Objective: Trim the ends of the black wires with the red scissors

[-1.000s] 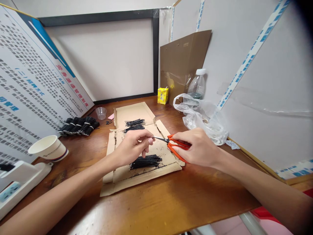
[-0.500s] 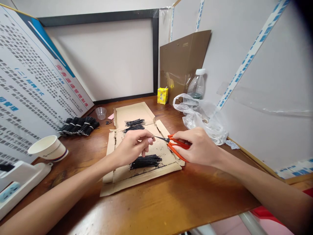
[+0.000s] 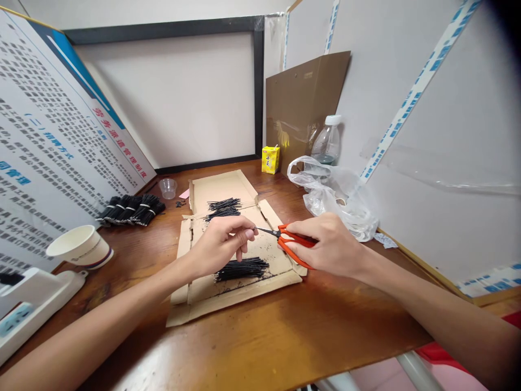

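Note:
My right hand [image 3: 328, 245] grips red-handled snips [image 3: 290, 241] whose steel tip points left, right at the fingertips of my left hand [image 3: 225, 243]. Those fingers are pinched together on something thin that I cannot make out. Both hands hover over a flattened cardboard sheet [image 3: 203, 296] on the wooden table. A pile of short black wire pieces [image 3: 242, 269] lies on the cardboard just below my left hand. Another small pile of black pieces [image 3: 223, 207] lies at the cardboard's far end.
Tied black wire bundles [image 3: 132, 209] lie at the left, by a paper cup [image 3: 80, 247] and a white power strip [image 3: 28, 304]. A small clear cup [image 3: 168, 188], yellow drink carton [image 3: 271, 158], plastic bottle [image 3: 326, 144] and crumpled plastic bag [image 3: 340, 195] stand behind. Panels wall in the desk.

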`<state>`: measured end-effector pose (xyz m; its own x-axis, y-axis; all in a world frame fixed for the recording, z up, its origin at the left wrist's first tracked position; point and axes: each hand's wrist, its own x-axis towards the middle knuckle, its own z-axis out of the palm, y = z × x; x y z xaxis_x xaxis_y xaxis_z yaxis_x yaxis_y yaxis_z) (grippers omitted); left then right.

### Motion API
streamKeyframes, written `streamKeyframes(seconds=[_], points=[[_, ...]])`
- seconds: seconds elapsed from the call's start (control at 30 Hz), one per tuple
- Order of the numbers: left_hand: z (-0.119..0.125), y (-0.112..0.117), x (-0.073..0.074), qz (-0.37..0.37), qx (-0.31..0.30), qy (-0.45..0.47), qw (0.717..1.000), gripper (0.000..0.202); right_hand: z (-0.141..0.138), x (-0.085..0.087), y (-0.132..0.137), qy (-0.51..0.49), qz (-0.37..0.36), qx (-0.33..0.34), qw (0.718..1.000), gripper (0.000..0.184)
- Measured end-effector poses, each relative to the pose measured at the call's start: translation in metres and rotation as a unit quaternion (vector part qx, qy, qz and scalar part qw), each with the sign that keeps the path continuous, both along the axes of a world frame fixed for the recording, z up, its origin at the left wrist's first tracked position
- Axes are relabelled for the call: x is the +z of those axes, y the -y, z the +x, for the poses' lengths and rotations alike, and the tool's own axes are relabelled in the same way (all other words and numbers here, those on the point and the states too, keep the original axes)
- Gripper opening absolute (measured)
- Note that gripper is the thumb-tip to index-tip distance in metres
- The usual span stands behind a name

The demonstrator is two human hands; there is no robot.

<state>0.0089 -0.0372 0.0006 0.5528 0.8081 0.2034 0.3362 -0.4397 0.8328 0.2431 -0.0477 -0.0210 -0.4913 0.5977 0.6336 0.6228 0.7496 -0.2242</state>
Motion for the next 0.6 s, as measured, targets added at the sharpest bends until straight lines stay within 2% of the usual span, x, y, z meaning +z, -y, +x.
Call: streamKeyframes(seconds=[0.23, 0.37, 0.47, 0.6], points=[[0.000, 0.001, 0.000, 0.008, 0.002, -0.007, 1.000, 0.017, 0.000, 0.001, 0.000, -0.014, -0.007, -0.004, 1.000, 0.018], [0.000, -0.001, 0.001, 0.016, 0.002, -0.016, 1.000, 0.017, 0.000, 0.000, -0.002, -0.010, -0.007, -0.009, 1.000, 0.022], [-0.004, -0.007, -0.002, 0.053, 0.016, -0.044, 0.997, 0.014, 0.000, -0.001, -0.004, -0.020, 0.004, -0.018, 1.000, 0.025], [-0.017, -0.026, -0.013, 0.130, 0.061, -0.103, 0.984, 0.009, 0.001, -0.002, -0.005, -0.027, 0.011, -0.027, 0.999, 0.023]])
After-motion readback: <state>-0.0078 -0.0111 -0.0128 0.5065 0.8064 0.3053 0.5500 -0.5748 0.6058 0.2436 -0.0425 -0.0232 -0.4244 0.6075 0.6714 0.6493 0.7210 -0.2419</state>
